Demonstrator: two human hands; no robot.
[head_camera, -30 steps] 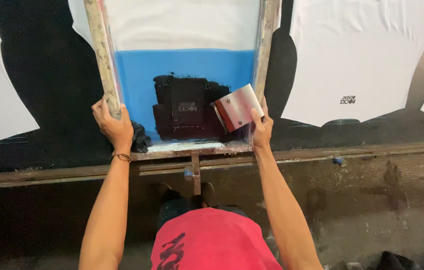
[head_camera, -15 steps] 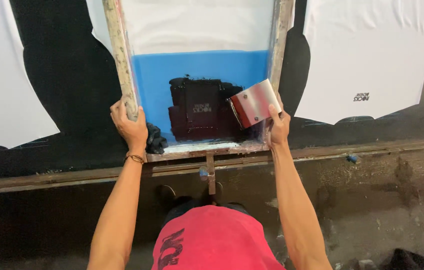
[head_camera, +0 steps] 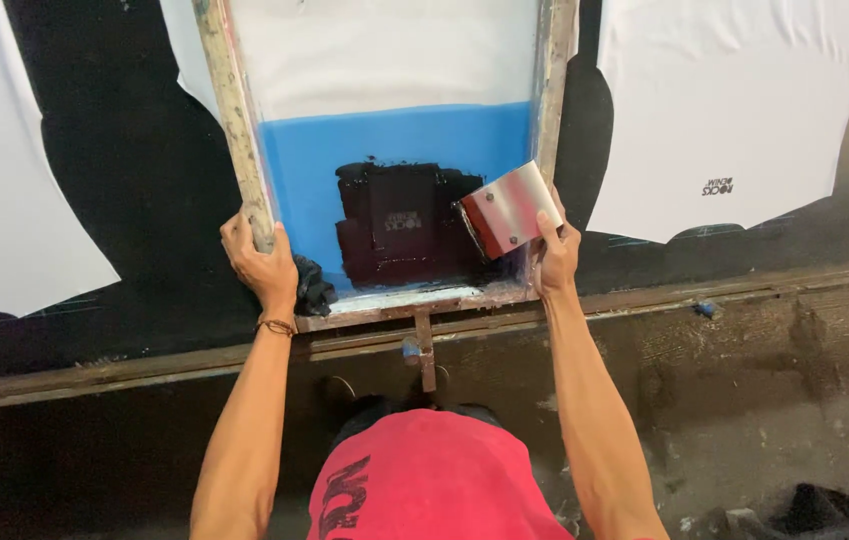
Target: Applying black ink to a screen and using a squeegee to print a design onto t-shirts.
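Note:
A wooden-framed printing screen (head_camera: pixel 236 120) lies on the long dark table, its mesh white at the top and blue lower down, with a patch of black ink (head_camera: pixel 399 225) in the middle. My left hand (head_camera: pixel 262 262) grips the frame's left rail near the bottom corner, with a dark rag (head_camera: pixel 312 287) tucked under it. My right hand (head_camera: pixel 554 250) holds the right rail and a squeegee (head_camera: pixel 507 208) with a shiny, red-tinged blade, which rests at the right edge of the ink.
White shirts lie flat on the table at the left (head_camera: pixel 4 200) and the right (head_camera: pixel 744 110), the right one bearing a small dark print (head_camera: pixel 716 187). A wooden rail (head_camera: pixel 644 300) runs along the table's front edge. My red shirt (head_camera: pixel 424 480) fills the bottom.
The view has shifted slightly; the screen, both hands and the squeegee keep their hold and sit a little to the right in the picture compared with a second ago.

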